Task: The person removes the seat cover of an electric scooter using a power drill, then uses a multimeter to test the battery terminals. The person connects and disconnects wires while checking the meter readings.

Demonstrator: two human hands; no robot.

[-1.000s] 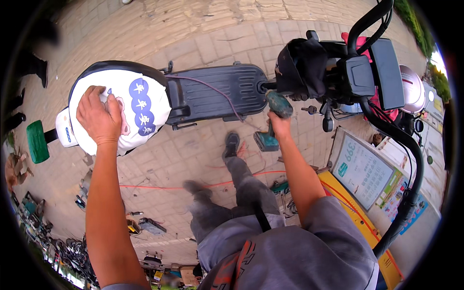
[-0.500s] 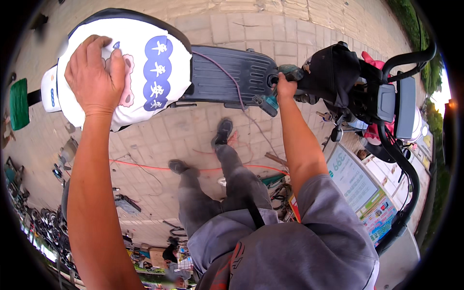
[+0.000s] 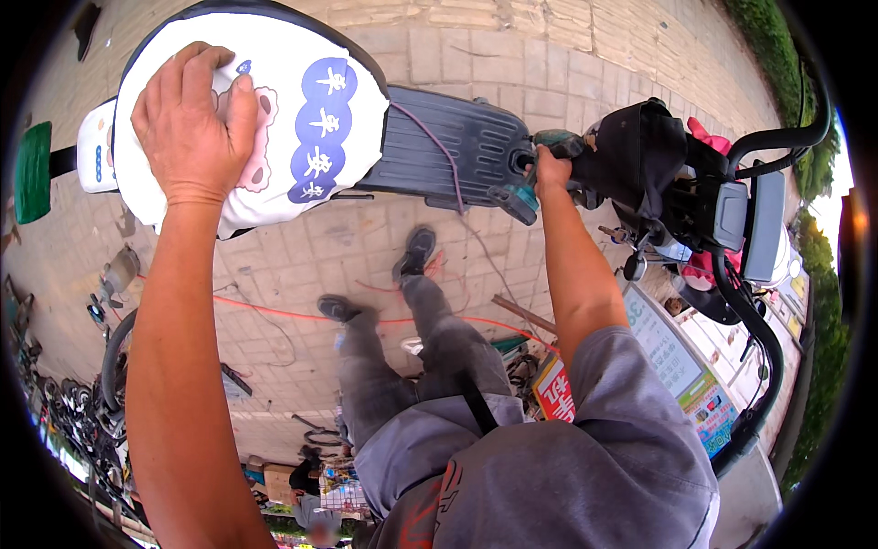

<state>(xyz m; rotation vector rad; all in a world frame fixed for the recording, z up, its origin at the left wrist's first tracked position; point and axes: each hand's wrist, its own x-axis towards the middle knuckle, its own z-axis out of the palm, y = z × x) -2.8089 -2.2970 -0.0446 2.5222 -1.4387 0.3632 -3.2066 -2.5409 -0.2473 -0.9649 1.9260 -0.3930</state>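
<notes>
A scooter lies across the upper part of the head view. Its seat wears a white cloth cover (image 3: 274,101) with blue round patches and a pink cartoon figure. Resting on this cover is my left hand (image 3: 190,123), thumb apart from the slightly bent fingers, with nothing held. My right hand (image 3: 551,169) is wrapped round the grip of a teal and black cordless power driver (image 3: 518,201), at the front end of the black ribbed footboard (image 3: 439,151). Its tip and what it touches cannot be made out. A purple cord (image 3: 455,169) crosses the footboard.
Black handlebars (image 3: 764,311) curve round at the right. An orange cable (image 3: 265,313) runs over the paving near my feet. Printed signboards (image 3: 672,343) stand at the lower right. Bike parts and tools (image 3: 82,393) crowd the lower left, and a person (image 3: 315,517) is at the bottom.
The scooter sits slightly further right in view, as the view has shifted a little. My left hand still rests on the seat cover and my right still grips the driver.
</notes>
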